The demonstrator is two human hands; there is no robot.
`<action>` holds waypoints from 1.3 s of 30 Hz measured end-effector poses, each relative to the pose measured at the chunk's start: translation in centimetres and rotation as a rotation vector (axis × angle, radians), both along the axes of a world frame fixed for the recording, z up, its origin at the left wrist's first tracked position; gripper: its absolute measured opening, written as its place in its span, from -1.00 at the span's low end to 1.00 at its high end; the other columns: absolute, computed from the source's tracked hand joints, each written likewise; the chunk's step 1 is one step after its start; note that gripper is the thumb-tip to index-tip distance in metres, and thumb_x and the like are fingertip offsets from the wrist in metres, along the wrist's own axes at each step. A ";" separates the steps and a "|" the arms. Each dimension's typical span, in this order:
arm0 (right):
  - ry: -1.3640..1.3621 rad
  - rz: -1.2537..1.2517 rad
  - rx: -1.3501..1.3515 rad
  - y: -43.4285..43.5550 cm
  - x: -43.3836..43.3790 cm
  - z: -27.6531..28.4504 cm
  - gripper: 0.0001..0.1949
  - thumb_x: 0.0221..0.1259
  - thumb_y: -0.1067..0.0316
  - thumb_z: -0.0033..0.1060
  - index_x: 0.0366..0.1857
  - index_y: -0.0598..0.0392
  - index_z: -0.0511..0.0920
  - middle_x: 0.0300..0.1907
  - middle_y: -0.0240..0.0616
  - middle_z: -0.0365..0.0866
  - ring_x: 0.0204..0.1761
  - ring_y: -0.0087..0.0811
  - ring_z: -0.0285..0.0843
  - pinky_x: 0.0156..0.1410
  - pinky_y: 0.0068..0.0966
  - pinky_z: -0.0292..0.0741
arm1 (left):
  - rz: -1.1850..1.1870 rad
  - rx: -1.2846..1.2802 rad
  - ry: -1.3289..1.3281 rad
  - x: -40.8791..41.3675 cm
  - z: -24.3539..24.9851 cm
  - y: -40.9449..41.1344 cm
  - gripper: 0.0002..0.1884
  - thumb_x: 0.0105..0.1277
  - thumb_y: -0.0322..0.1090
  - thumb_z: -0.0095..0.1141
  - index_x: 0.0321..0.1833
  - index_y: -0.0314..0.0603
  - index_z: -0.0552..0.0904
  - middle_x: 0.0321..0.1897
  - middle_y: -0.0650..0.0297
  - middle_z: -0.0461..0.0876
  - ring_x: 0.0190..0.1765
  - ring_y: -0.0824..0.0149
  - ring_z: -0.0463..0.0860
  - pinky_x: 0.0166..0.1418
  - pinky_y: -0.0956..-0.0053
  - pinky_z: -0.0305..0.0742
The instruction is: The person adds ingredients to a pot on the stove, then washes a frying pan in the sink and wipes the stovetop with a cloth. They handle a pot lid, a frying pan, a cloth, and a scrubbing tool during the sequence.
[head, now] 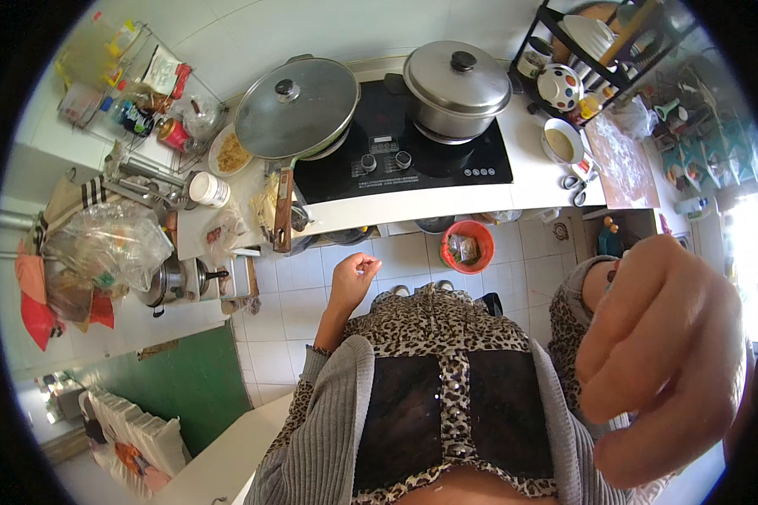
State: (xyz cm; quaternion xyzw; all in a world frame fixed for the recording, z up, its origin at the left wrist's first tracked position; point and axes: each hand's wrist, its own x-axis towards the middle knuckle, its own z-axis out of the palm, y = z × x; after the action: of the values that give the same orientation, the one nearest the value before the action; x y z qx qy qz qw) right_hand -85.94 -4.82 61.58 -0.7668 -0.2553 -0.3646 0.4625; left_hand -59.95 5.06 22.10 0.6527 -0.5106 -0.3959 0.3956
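My right hand is raised close to the camera at the lower right, its fingers curled; nothing shows in it, though the inside of the fist is hidden. Lower down, my left hand hovers over the tiled floor in front of the counter, fingers bent with the tips near the thumb, and touches nothing. Before me, a wide pan with a glass lid and a brown handle sits on the left of the black cooktop. A lidded steel pot stands on the right burner.
A bowl of pale liquid, scissors and a floury board lie on the right counter. At left are a plate of yellow food, a white tub and plastic bags. A red bucket stands on the floor.
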 end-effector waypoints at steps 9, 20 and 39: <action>0.000 -0.192 -0.026 3.3 -9.4 0.9 -0.90 0.19 0.38 0.46 -0.24 -0.10 0.79 -0.22 -0.40 0.77 -0.39 -0.54 0.70 -0.30 -0.64 0.74 | -0.204 -0.005 0.003 -2.8 -0.1 -3.4 -0.77 0.32 -0.28 0.33 -0.27 -0.37 0.69 -0.40 0.13 0.73 -0.34 0.35 0.68 -0.22 0.46 0.56; 0.249 -0.861 1.042 4.9 -19.3 -17.5 -0.61 0.42 0.18 0.25 0.10 0.31 0.63 -0.42 -0.37 0.61 -0.37 -0.60 0.50 -0.25 -0.62 0.47 | -0.362 -0.033 -0.057 -8.2 -0.9 -9.4 -0.80 0.32 -0.29 0.34 -0.28 -0.33 0.71 -0.46 0.13 0.73 -0.37 0.34 0.70 -0.21 0.42 0.56; 0.260 -1.444 1.424 3.6 -51.3 -30.9 -0.70 0.46 0.18 0.26 -0.48 0.03 0.50 -0.60 -0.58 0.44 -0.56 -0.72 0.28 -0.44 -0.68 0.24 | -0.732 0.058 -0.205 -47.6 1.9 -18.8 -0.74 0.30 -0.21 0.35 -0.27 -0.32 0.74 -0.46 0.08 0.74 -0.40 0.27 0.72 -0.25 0.36 0.56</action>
State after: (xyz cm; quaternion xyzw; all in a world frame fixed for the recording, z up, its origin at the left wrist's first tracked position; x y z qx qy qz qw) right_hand -137.28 -1.26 30.66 -0.3182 0.5959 -0.5374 0.5049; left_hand -107.54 -13.78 23.98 0.4742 -0.7356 -0.4577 0.1563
